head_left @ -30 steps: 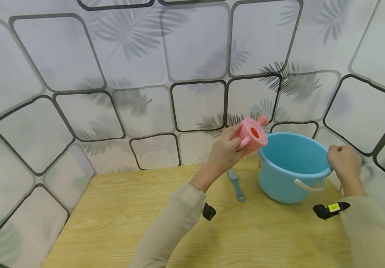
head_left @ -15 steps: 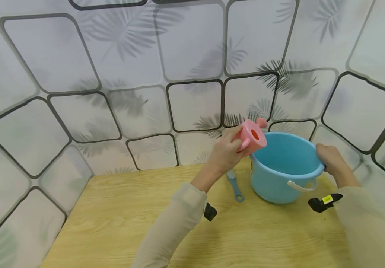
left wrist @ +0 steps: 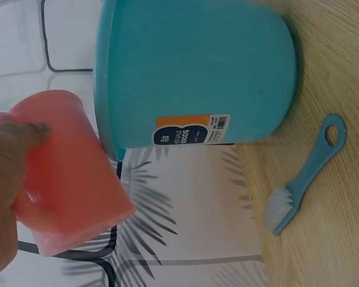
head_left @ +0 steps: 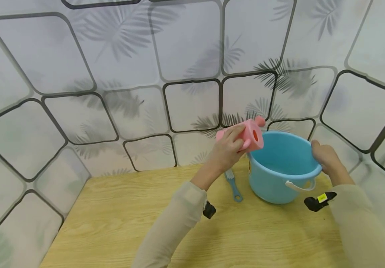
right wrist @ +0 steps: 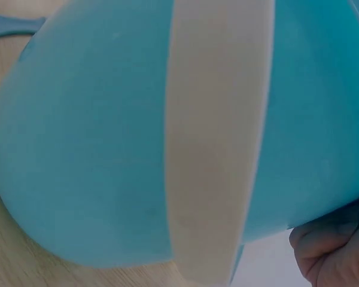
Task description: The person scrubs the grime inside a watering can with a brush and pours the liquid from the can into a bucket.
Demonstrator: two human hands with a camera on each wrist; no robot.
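Note:
My left hand grips a small pink toy watering can by its handle. The can is tipped on its side, held in the air at the left rim of a blue bucket. In the left wrist view the can overlaps the bucket's rim, and I cannot tell if they touch. My right hand holds the bucket's right rim. In the right wrist view the white bucket handle crosses the bucket's side. The bucket stands upright on the wooden table; its floor is mostly hidden.
A blue brush with white bristles lies on the wooden table, just left of the bucket. Patterned wall covering rises behind the table and along both sides.
The bucket has slid slightly left, towards the brush, with my right hand on its rim. The watering can has turned a little in my left hand and now lies more level.

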